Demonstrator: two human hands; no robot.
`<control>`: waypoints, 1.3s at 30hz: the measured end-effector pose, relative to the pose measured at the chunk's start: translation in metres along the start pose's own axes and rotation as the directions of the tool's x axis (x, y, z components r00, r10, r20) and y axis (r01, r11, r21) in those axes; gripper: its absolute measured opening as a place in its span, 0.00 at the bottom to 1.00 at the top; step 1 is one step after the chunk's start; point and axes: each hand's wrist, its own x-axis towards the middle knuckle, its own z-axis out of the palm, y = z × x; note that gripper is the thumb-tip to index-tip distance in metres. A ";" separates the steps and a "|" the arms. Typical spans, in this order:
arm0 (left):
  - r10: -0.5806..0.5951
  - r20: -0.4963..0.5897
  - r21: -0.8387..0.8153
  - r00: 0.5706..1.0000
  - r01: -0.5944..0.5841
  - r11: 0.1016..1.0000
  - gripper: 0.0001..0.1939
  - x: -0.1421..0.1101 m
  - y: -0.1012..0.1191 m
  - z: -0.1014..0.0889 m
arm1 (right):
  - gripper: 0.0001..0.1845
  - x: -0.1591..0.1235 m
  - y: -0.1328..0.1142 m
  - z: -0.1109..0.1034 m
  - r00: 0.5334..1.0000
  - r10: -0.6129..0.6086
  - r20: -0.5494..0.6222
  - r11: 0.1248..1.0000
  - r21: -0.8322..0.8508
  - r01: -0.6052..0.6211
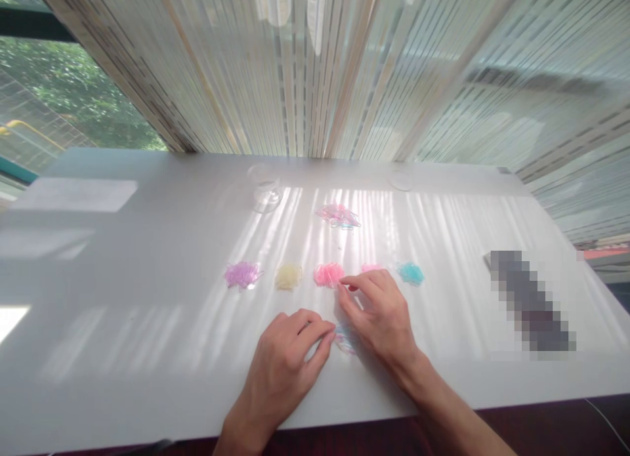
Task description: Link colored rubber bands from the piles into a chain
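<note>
My right hand (pixel 377 305) is closed in a pinch, thumb and forefinger at the right edge of a bright pink pile of paper clips (pixel 328 274); what lies between its fingertips is too small to make out. My left hand (pixel 295 341) also pinches, its fingertips touching a small loose group of bluish and pinkish paper clips (pixel 346 338) between the two hands. Partly behind my right hand lies a pale pink pile (pixel 371 268). In the same row are a purple pile (pixel 242 275), a yellow pile (pixel 288 276) and a teal pile (pixel 410 273).
Farther back on the white table (pixel 147 259) lies a mixed-colour pile of paper clips (pixel 338 215). A clear glass jar (pixel 266 197) stands behind to the left, and a clear round lid (pixel 401 180) lies behind to the right. At right is a blurred-out dark object (pixel 531 302). Striped curtains (pixel 315 82) hang behind.
</note>
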 end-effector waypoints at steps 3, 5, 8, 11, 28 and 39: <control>-0.004 0.002 -0.010 1.000 0.004 1.000 0.06 -0.001 -0.001 0.001 | 0.08 -0.004 0.000 -0.009 1.000 -0.017 0.008 1.000 0.013 0.017; -0.002 0.008 -0.014 1.000 0.002 1.000 0.05 -0.002 -0.001 0.001 | 0.09 -0.009 0.000 -0.018 0.999 -0.017 0.039 0.999 0.049 0.015; 0.013 0.015 -0.002 1.000 -0.013 1.000 0.06 -0.003 -0.001 0.002 | 0.09 -0.022 0.001 -0.031 0.992 -0.006 0.123 0.993 0.115 -0.009; 0.024 0.015 0.019 1.000 -0.025 1.000 0.06 -0.003 0.000 0.002 | 0.10 -0.037 0.001 -0.040 0.982 0.013 0.189 0.989 0.143 -0.040; 0.019 0.006 0.021 1.000 -0.019 1.000 0.06 -0.001 0.003 0.000 | 0.10 -0.059 0.004 -0.039 0.971 -0.029 0.236 0.974 0.226 -0.026; 0.098 0.035 -0.036 0.995 -0.097 0.995 0.06 -0.002 -0.003 0.001 | 0.07 -0.046 -0.002 -0.033 0.981 -0.074 0.180 0.964 0.263 0.025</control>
